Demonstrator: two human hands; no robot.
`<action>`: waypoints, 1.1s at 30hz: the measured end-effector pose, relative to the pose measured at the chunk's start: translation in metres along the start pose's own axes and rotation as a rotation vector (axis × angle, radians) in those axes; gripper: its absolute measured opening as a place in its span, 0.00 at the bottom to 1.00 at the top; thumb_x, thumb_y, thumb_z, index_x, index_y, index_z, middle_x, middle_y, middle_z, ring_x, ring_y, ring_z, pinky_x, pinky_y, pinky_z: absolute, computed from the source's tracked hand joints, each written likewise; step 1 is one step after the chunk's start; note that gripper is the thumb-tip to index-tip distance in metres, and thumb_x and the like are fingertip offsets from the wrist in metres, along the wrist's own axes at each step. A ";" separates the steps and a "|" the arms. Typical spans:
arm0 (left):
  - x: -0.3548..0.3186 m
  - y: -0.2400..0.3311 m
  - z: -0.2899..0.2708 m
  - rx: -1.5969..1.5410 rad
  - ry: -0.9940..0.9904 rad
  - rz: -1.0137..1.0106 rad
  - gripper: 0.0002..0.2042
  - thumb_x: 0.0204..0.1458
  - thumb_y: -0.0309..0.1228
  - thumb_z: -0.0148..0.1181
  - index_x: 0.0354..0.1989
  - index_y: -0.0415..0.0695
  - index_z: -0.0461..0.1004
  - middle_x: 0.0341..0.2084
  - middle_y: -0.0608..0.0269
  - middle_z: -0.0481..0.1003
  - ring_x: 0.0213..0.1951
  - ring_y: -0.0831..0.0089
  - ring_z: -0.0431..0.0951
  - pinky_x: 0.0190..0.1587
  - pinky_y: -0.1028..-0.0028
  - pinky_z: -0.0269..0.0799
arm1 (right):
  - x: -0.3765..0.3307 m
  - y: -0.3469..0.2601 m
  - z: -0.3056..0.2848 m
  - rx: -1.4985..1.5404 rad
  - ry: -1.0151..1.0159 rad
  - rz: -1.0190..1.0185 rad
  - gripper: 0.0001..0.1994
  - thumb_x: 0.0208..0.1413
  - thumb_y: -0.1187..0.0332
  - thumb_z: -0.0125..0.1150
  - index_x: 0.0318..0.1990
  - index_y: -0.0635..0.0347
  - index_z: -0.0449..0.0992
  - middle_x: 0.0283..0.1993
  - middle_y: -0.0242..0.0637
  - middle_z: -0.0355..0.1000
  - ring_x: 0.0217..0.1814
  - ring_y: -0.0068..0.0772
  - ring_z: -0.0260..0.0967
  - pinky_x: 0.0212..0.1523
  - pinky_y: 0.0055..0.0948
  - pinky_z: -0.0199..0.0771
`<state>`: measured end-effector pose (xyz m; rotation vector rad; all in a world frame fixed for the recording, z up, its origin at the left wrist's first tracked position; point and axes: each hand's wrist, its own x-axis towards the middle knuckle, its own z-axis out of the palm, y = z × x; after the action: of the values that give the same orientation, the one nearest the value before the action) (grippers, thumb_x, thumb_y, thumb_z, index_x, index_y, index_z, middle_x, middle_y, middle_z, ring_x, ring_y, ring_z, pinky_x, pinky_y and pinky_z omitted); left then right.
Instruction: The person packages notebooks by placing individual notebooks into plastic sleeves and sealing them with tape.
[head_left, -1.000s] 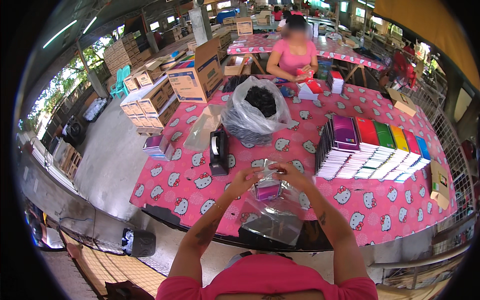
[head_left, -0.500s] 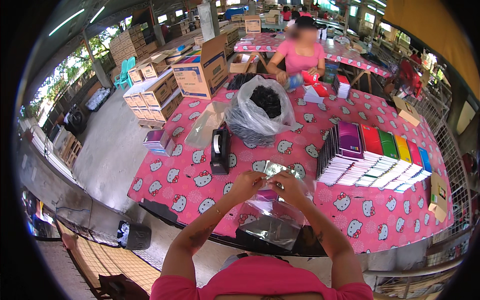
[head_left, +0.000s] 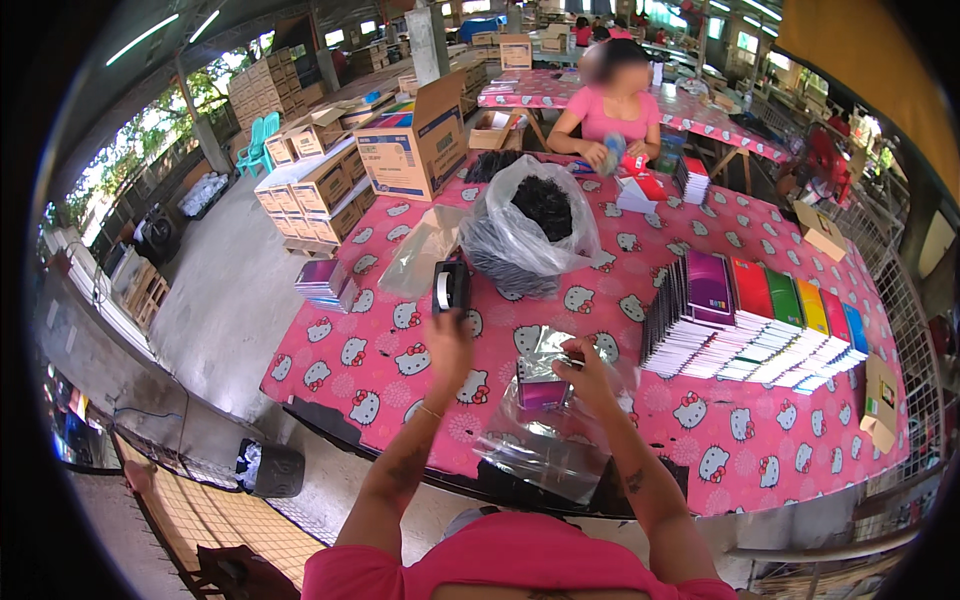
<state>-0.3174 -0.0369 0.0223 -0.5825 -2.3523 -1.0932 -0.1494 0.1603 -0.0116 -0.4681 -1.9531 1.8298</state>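
My left hand (head_left: 449,352) is at the front end of a black tape dispenser (head_left: 452,284) holding a pale roll; its fingers are blurred. My right hand (head_left: 586,374) is closed, thumb and fingers pinching the upper edge of a clear plastic bag (head_left: 572,455). A small purple notebook (head_left: 543,394) lies under or inside that plastic, just left of my right hand. Whether it is fully inside the plastic cannot be made out. The bag lies flat near the table's front edge, with loose sheets of shiny film around it.
Notebooks in several colours (head_left: 708,287) stand in rows at right. A big plastic bag of black strips (head_left: 525,225) sits behind the dispenser. Small packed notebooks (head_left: 325,284) lie at left. Across the pink table (head_left: 690,440), a co-worker (head_left: 612,112) handles red items. Cartons (head_left: 410,150) stand beyond.
My left hand has left the plastic and moved left and forward to the tape dispenser. My right hand stays on the plastic. The purple notebook shows more now.
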 end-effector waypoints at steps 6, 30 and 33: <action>0.042 -0.095 0.002 -0.654 -0.381 -0.823 0.10 0.50 0.30 0.67 0.37 0.37 0.79 0.32 0.59 0.77 0.34 0.73 0.74 0.37 0.71 0.71 | -0.007 -0.008 0.006 0.076 0.043 0.032 0.19 0.53 0.71 0.69 0.51 0.62 0.70 0.45 0.34 0.70 0.46 0.23 0.68 0.47 0.25 0.72; 0.060 0.086 0.016 -0.221 -1.216 0.788 0.11 0.50 0.36 0.66 0.30 0.40 0.75 0.23 0.53 0.76 0.28 0.57 0.78 0.31 0.65 0.70 | -0.009 0.009 0.023 0.282 0.168 0.052 0.19 0.55 0.75 0.65 0.53 0.61 0.69 0.46 0.33 0.70 0.47 0.24 0.68 0.48 0.26 0.72; 0.072 0.078 0.053 -0.153 -1.426 0.822 0.13 0.51 0.39 0.67 0.30 0.41 0.75 0.21 0.58 0.75 0.26 0.64 0.77 0.30 0.67 0.70 | -0.012 0.000 0.028 0.354 0.134 0.067 0.19 0.56 0.75 0.65 0.54 0.61 0.68 0.47 0.32 0.69 0.48 0.23 0.67 0.49 0.25 0.71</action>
<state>-0.3441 0.0642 0.0800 -2.7456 -2.3718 -0.4017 -0.1537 0.1303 -0.0141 -0.5296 -1.5007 2.0719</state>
